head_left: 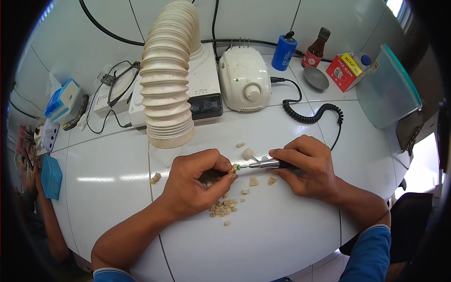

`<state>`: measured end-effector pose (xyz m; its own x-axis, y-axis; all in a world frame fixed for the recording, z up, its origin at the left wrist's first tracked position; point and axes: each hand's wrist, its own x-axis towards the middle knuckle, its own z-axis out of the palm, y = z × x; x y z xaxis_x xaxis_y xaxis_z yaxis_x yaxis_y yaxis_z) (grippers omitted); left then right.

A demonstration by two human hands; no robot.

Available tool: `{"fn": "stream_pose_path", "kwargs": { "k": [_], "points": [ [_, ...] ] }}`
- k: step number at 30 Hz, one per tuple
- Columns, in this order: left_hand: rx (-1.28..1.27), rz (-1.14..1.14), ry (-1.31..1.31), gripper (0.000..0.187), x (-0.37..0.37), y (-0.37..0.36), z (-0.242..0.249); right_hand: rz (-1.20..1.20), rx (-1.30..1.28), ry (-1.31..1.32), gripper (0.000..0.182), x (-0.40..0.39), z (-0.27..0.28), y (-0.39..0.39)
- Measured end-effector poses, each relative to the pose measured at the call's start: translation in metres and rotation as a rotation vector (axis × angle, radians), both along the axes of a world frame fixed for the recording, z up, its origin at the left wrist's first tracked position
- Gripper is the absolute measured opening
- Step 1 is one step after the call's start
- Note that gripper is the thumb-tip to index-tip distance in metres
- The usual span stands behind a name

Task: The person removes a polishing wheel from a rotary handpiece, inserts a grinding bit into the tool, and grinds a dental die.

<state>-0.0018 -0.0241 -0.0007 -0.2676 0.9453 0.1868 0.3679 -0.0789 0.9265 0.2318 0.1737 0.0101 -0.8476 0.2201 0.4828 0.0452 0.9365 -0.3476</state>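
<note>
My left hand (195,181) pinches a small tan tooth-like piece (233,168) between thumb and fingertips. My right hand (305,167) is wrapped round a silver and black rotary handpiece (265,163), whose green tip (238,167) meets the piece. Under my left hand lies a pile of small tan pieces (224,207), partly hidden by that hand. Between the hands are flat tan bits (253,181). A round whitish ball on a stem (247,153) rests just behind the handpiece.
A ribbed white hose (167,75) hangs over the back left. Behind stand a white control unit (244,80), coiled cord (312,117), blue bottle (284,52), grey dish (315,78) and clear bin (390,89). At far left, another person's arm (52,216) is beside a blue tray (51,177).
</note>
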Motion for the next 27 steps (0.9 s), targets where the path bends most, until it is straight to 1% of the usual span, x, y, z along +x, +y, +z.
{"fn": "stream_pose_path", "kwargs": {
  "k": [5,10,20,27],
  "points": [
    [-0.024,-0.019,-0.001,0.015,-0.0004,-0.0008,0.0011,0.011,0.009,-0.002,0.041,-0.0001,0.0006,-0.0008],
    [0.005,-0.003,0.012,0.015,-0.0003,-0.0003,0.0005,-0.02,-0.001,-0.008,0.041,0.0006,0.0015,-0.0005],
    [0.01,-0.005,0.009,0.014,-0.0001,-0.0003,-0.0014,0.015,0.01,-0.001,0.041,-0.0008,0.0015,-0.0012],
    [0.003,-0.013,0.003,0.014,-0.0003,-0.0007,0.0001,-0.016,-0.002,0.005,0.04,-0.0004,0.0006,-0.0009]
  ]
}}
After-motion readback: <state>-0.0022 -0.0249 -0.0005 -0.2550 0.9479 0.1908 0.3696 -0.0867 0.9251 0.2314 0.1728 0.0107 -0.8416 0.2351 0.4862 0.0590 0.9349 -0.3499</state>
